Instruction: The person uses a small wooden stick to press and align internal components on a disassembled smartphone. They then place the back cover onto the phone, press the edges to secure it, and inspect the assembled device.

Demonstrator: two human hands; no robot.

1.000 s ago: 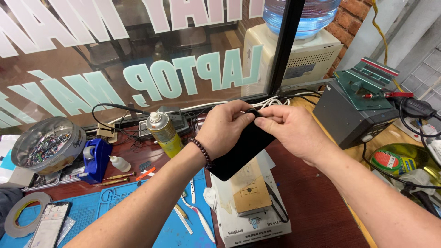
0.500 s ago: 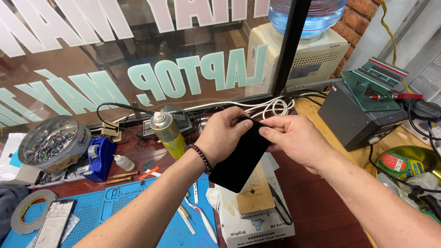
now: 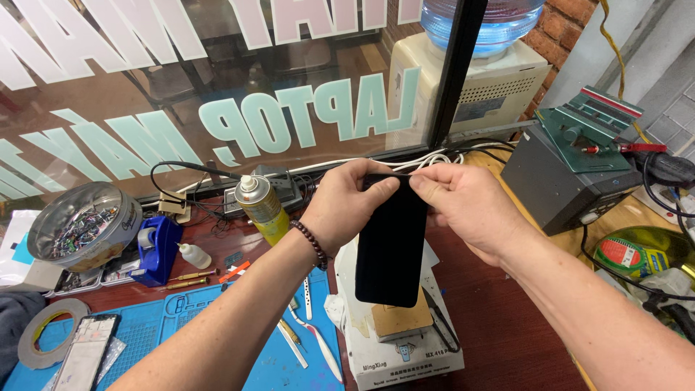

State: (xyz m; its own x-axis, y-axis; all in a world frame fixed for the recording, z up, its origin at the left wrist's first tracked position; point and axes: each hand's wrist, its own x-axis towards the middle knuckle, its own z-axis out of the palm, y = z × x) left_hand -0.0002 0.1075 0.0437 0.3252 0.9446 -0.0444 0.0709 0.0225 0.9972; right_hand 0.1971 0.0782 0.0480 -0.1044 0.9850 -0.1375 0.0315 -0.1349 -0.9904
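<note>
Head: black phone [image 3: 391,246] hangs, both hands pinching top.

The phone [image 3: 391,242] was plain black, the spray can [image 3: 262,210] yellow with a silver top, the mat [image 3: 156,340] blue, the tabletop [image 3: 499,340] dark red-brown, the tape dispenser [image 3: 156,250] blue.

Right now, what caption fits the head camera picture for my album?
Both hands, left hand and right hand, hold a black phone above a cluttered workbench.
</note>
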